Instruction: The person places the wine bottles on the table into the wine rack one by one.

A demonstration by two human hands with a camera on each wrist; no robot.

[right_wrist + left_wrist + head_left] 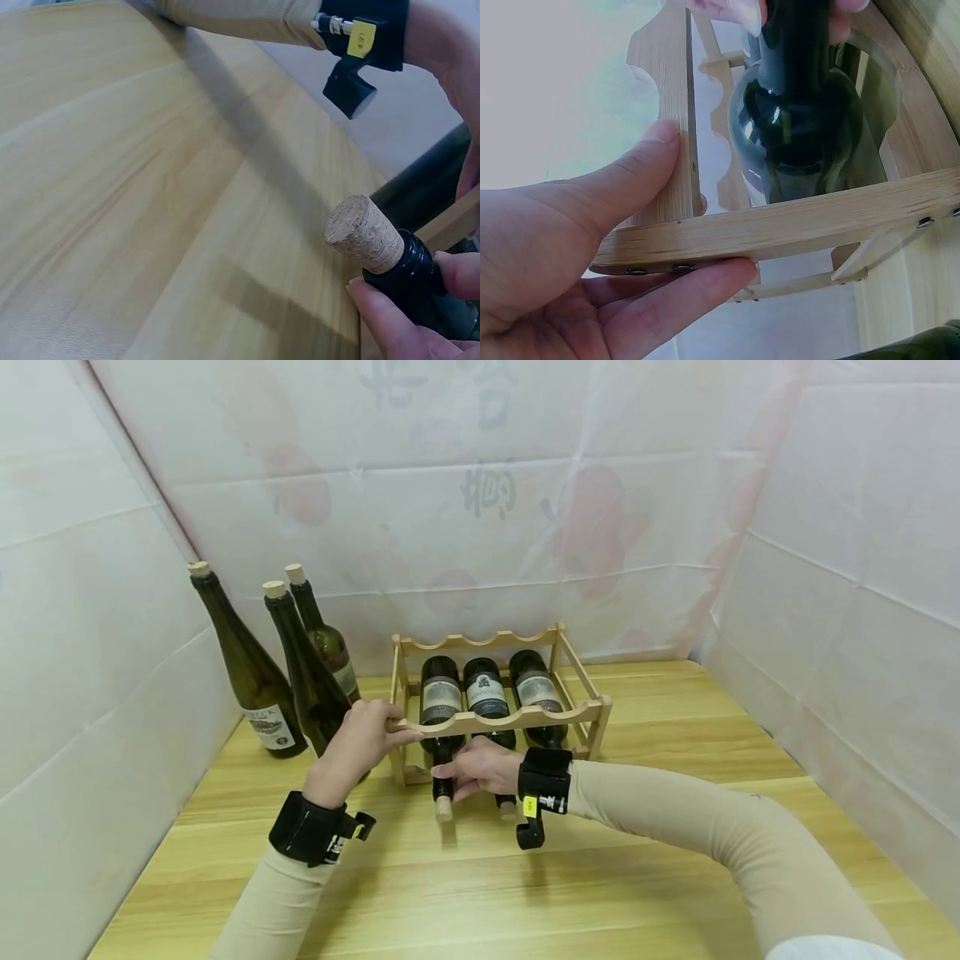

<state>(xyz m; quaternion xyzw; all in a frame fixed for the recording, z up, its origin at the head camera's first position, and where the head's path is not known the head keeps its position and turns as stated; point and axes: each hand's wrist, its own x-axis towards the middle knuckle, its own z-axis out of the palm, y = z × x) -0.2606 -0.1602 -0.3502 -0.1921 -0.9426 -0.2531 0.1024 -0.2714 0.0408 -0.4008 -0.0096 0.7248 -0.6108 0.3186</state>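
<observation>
A wooden wine rack (517, 720) holds three dark wine bottles lying with necks toward me. My left hand (354, 743) grips the rack's front left corner, thumb on the upper rail and fingers beneath in the left wrist view. My right hand (483, 763) pinches the neck of the leftmost wine bottle (442, 695), just behind its cork (365, 232). Beside it lie the middle bottle (487, 693), its neck partly behind my right hand, and the right bottle (537, 690).
Left of the rack stand three corked green bottles: one with a white label (272, 727), one dark (311, 681), partly behind my left hand, and one farther back (330, 647). Pale printed cloth (480, 543) rises behind the wooden table (675, 718) and at both sides.
</observation>
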